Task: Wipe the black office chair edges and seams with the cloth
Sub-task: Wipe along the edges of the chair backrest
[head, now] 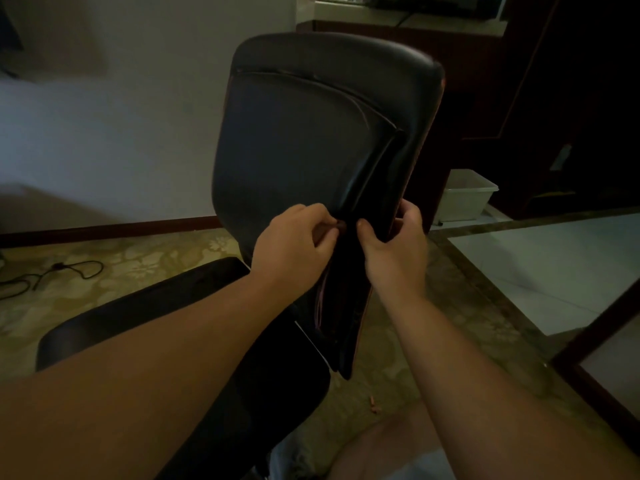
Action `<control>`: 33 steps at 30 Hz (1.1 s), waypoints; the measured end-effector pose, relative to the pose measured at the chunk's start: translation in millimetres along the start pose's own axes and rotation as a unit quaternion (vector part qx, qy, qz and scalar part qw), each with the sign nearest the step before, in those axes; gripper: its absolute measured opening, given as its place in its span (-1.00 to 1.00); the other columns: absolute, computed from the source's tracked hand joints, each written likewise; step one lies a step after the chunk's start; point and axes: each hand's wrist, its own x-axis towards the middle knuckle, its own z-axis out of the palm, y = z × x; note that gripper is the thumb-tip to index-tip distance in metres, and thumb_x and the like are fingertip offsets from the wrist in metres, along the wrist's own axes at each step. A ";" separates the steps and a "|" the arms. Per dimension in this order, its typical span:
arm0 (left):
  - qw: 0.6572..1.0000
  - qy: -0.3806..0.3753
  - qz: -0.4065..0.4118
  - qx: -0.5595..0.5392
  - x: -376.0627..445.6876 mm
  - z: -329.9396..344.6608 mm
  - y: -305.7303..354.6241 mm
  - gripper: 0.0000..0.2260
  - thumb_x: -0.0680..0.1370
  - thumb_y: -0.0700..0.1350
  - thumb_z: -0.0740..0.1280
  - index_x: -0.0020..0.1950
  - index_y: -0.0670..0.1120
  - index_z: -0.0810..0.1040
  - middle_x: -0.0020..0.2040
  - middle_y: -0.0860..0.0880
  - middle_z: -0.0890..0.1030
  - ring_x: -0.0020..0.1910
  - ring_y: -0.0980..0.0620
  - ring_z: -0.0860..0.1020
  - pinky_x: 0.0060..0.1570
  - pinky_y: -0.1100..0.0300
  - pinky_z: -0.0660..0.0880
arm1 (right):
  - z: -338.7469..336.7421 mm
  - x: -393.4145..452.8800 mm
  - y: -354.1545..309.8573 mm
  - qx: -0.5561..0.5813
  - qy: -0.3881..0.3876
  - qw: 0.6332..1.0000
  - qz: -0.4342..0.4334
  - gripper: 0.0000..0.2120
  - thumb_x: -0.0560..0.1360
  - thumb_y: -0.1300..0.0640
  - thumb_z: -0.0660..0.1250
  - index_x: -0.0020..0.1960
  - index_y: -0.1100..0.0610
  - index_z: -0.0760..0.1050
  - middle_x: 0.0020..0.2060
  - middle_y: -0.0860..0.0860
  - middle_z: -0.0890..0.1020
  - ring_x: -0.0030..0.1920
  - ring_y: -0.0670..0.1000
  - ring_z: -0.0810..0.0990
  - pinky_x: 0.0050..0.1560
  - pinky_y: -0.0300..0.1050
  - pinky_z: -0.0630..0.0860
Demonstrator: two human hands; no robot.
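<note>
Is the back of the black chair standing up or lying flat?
Standing up. The chair back rises above the seat, top edge highest, and the right hand grips its side edge.

Only one view for me: head cam, wide-angle, looking fwd and down from above the forearms. Close on the black office chair backrest (311,133), both hands mid-frame, patterned floor (156,258) below, wall behind. No 2nd view, no overlap.
</note>
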 end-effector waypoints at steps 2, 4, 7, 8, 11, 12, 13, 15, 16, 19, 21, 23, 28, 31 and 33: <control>1.000 0.006 -0.001 -0.008 -0.7 2.5 1.3 -0.95 0.55 -0.01 0.38 -0.02 0.05 0.60 -0.12 0.09 0.56 -0.14 0.10 0.53 -0.12 0.03 0.55 | -0.3 -0.5 0.1 0.003 0.002 1.000 0.000 -0.54 0.49 0.03 0.47 0.33 -0.08 0.40 0.07 -0.19 0.58 -0.02 -0.33 0.53 -0.22 -0.56 0.42; 1.000 -0.014 0.022 -0.011 -2.8 3.5 1.7 -0.97 0.55 -0.03 0.39 -0.04 0.04 0.60 -0.14 0.09 0.54 -0.17 0.12 0.51 -0.14 0.04 0.54 | -1.0 -0.6 0.6 -0.003 0.004 1.000 -0.004 -0.54 0.49 0.03 0.47 0.32 -0.08 0.40 0.06 -0.19 0.58 -0.03 -0.33 0.53 -0.23 -0.59 0.40; 0.999 -0.030 0.026 -0.017 -2.5 0.5 -3.1 -0.95 0.56 -0.04 0.40 -0.01 0.02 0.62 -0.14 0.09 0.55 -0.17 0.12 0.52 -0.14 0.01 0.55 | -0.2 -0.2 1.4 -0.004 0.001 1.000 -0.003 -0.53 0.48 0.00 0.47 0.34 -0.09 0.39 0.09 -0.17 0.59 0.04 -0.25 0.57 -0.08 -0.43 0.49; 0.999 -0.024 0.013 -0.027 -2.0 -0.3 -4.7 -0.94 0.56 -0.04 0.40 0.00 0.03 0.63 -0.12 0.09 0.56 -0.14 0.12 0.53 -0.13 0.00 0.56 | 0.5 0.0 1.7 -0.004 0.001 1.000 -0.002 -0.52 0.48 0.00 0.47 0.34 -0.10 0.39 0.11 -0.16 0.59 0.06 -0.22 0.58 -0.02 -0.35 0.54; 0.999 -0.017 -0.006 -0.035 -3.5 0.2 -3.7 -0.96 0.56 -0.04 0.39 0.00 0.03 0.60 -0.11 0.10 0.56 -0.13 0.11 0.53 -0.11 -0.01 0.56 | 1.8 -0.6 1.0 0.001 0.003 1.000 0.000 -0.53 0.48 0.01 0.46 0.33 -0.10 0.39 0.12 -0.15 0.58 0.08 -0.20 0.58 0.04 -0.26 0.57; 0.999 -0.030 0.010 -0.017 -4.7 1.0 -2.9 -0.96 0.56 -0.04 0.38 -0.01 0.03 0.58 -0.12 0.10 0.54 -0.14 0.11 0.52 -0.11 -0.01 0.55 | 1.8 -0.5 1.4 -0.001 0.004 1.000 0.000 -0.53 0.48 0.01 0.46 0.33 -0.10 0.39 0.12 -0.16 0.58 0.08 -0.20 0.58 0.04 -0.26 0.56; 0.998 -0.049 0.027 -0.001 -5.7 1.1 -2.5 -0.96 0.56 -0.04 0.38 -0.01 0.03 0.57 -0.13 0.10 0.52 -0.16 0.10 0.50 -0.12 -0.02 0.54 | 1.5 -0.4 1.9 -0.004 0.006 1.000 -0.001 -0.54 0.48 0.01 0.46 0.33 -0.10 0.39 0.11 -0.15 0.58 0.07 -0.20 0.58 0.05 -0.24 0.57; 0.997 -0.069 0.041 0.007 -4.4 -1.3 -4.4 -0.95 0.56 -0.04 0.38 -0.01 0.03 0.58 -0.13 0.11 0.51 -0.16 0.10 0.49 -0.12 -0.02 0.54 | 1.5 0.0 2.0 -0.009 0.008 1.000 -0.002 -0.53 0.48 0.00 0.46 0.33 -0.10 0.39 0.11 -0.14 0.59 0.08 -0.17 0.59 0.07 -0.19 0.58; 0.998 -0.060 0.032 0.000 -2.3 -3.3 -6.2 -0.95 0.56 -0.04 0.39 -0.01 0.03 0.60 -0.14 0.12 0.53 -0.15 0.11 0.51 -0.10 -0.01 0.55 | 2.1 0.0 1.8 -0.009 0.007 1.000 -0.003 -0.53 0.48 -0.01 0.46 0.34 -0.09 0.39 0.12 -0.14 0.59 0.08 -0.17 0.59 0.07 -0.19 0.58; 0.998 -0.008 -0.037 -0.043 4.4 -8.7 -8.1 -0.95 0.56 -0.04 0.41 -0.01 0.04 0.65 -0.13 0.13 0.61 -0.12 0.15 0.57 -0.07 0.02 0.59 | 2.9 -0.4 0.8 -0.004 0.007 1.000 -0.001 -0.52 0.48 0.00 0.46 0.35 -0.09 0.38 0.12 -0.15 0.59 0.08 -0.19 0.58 0.02 -0.26 0.56; 0.997 -0.016 -0.050 -0.056 3.7 -8.8 -4.9 -0.96 0.56 -0.05 0.40 -0.02 0.04 0.65 -0.14 0.14 0.61 -0.13 0.17 0.57 -0.06 0.05 0.59 | 2.4 -0.7 1.0 -0.003 0.005 1.000 0.001 -0.51 0.48 0.01 0.46 0.35 -0.09 0.38 0.12 -0.15 0.59 0.06 -0.20 0.58 -0.03 -0.31 0.54; 0.997 -0.054 -0.018 -0.049 -1.6 -6.9 -0.8 -0.96 0.57 -0.06 0.40 -0.02 0.03 0.64 -0.14 0.12 0.58 -0.14 0.18 0.54 -0.06 0.07 0.56 | 2.4 -0.2 2.2 -0.005 0.008 1.000 -0.001 -0.51 0.48 0.01 0.46 0.35 -0.08 0.38 0.12 -0.14 0.59 0.07 -0.18 0.59 -0.02 -0.32 0.52; 0.998 -0.028 -0.040 -0.034 -7.3 -1.0 -4.8 -0.94 0.57 -0.02 0.39 0.01 0.06 0.62 -0.11 0.13 0.58 -0.12 0.16 0.55 -0.08 0.05 0.58 | 3.9 0.4 1.7 -0.009 0.010 1.000 -0.004 -0.52 0.48 0.01 0.45 0.34 -0.09 0.37 0.12 -0.13 0.59 0.07 -0.18 0.58 0.01 -0.30 0.54; 0.994 0.008 -0.085 -0.065 -12.7 2.6 -6.6 -0.97 0.57 -0.04 0.39 -0.01 0.05 0.62 -0.12 0.12 0.61 -0.11 0.15 0.57 -0.07 0.03 0.59 | 3.2 -0.1 1.6 -0.007 0.007 1.000 -0.004 -0.52 0.49 0.00 0.45 0.35 -0.10 0.37 0.11 -0.15 0.59 0.05 -0.22 0.58 -0.03 -0.32 0.54; 0.996 -0.029 -0.063 -0.059 -20.8 4.7 -5.6 -0.96 0.57 -0.06 0.39 -0.01 0.03 0.62 -0.11 0.11 0.59 -0.12 0.15 0.55 -0.07 0.04 0.57 | 2.7 -0.5 2.6 -0.008 0.009 1.000 -0.004 -0.52 0.49 0.00 0.45 0.35 -0.10 0.37 0.10 -0.17 0.59 0.01 -0.25 0.57 -0.11 -0.41 0.48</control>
